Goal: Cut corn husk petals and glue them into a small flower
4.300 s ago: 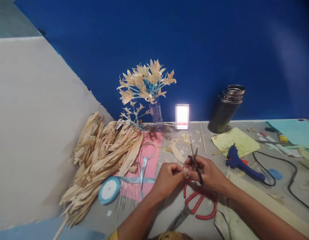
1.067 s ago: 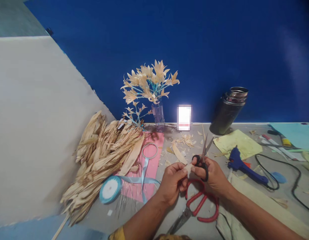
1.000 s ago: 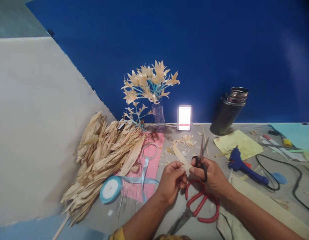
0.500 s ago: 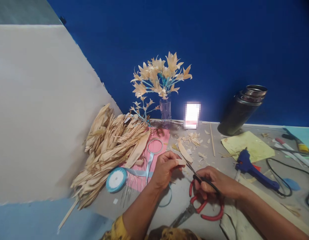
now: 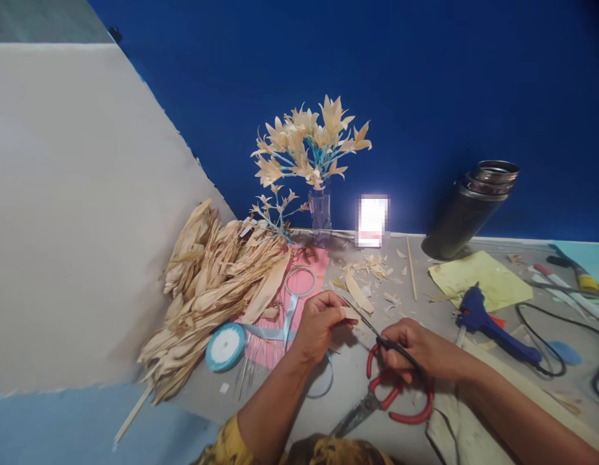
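Note:
Pinched between the thumb and fingers of my left hand (image 5: 324, 321) is a small pale piece of dried husk (image 5: 349, 314). My right hand (image 5: 418, 349) grips black-handled scissors (image 5: 368, 325), whose blades point up and left and reach the husk piece. Whether the blades are fully closed is hard to see. Under my right hand lies a second pair of scissors with red handles (image 5: 412, 416), its metal blades toward me. Just beyond my hands rest a longer husk strip (image 5: 358, 292) and a scatter of husk trimmings (image 5: 374, 265).
A heap of dried husks (image 5: 207, 297) lies left, beside a blue ribbon spool (image 5: 226, 347) and pink sheet (image 5: 312, 258) with wires. Husk flowers (image 5: 306, 139) stand in a clear vase (image 5: 320, 210). Rightward are a dark flask (image 5: 467, 216), yellow sheet (image 5: 483, 279) and corded blue glue gun (image 5: 496, 332).
The scissor blades have shifted slightly up and left, now lying further across the husk piece. My left hand stays nearly still. The whole view has moved a little.

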The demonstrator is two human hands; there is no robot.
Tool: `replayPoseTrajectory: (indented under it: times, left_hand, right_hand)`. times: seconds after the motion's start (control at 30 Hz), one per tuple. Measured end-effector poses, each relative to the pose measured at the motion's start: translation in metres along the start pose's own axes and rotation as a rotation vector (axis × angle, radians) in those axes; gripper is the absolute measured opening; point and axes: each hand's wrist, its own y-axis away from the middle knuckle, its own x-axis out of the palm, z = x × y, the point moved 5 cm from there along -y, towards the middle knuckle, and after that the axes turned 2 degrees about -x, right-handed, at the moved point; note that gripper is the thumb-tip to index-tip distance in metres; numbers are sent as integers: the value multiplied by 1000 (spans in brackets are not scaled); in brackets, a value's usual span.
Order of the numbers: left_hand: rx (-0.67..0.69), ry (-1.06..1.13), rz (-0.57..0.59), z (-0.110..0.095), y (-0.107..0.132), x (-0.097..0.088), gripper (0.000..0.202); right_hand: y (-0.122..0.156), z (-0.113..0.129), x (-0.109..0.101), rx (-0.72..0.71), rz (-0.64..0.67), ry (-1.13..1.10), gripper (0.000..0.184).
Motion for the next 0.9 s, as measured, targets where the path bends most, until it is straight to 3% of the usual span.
replayPoseTrajectory:
  times: [0.23, 0.53, 0.63, 0.8, 0.9]
  left_hand:
    - [-40, -2, 0, 0, 0, -4, 17]
    - [-81, -3, 36, 2, -1, -9, 16]
    - [-97, 24, 20, 7, -1, -8, 18]
    - [-149, 113, -34, 28, 1, 1, 25]
    - [-215, 129, 10, 41, 7, 12, 28]
  right_hand:
    - [1, -3, 1, 59, 9, -6, 31]
    - [1, -3, 1, 85, 22, -25, 39]
    - [-5, -4, -3, 40, -133, -113, 41]
    - [-3, 2, -14, -136, -579, -296, 37]
    - [2, 8, -18, -167, -714, -272, 33]
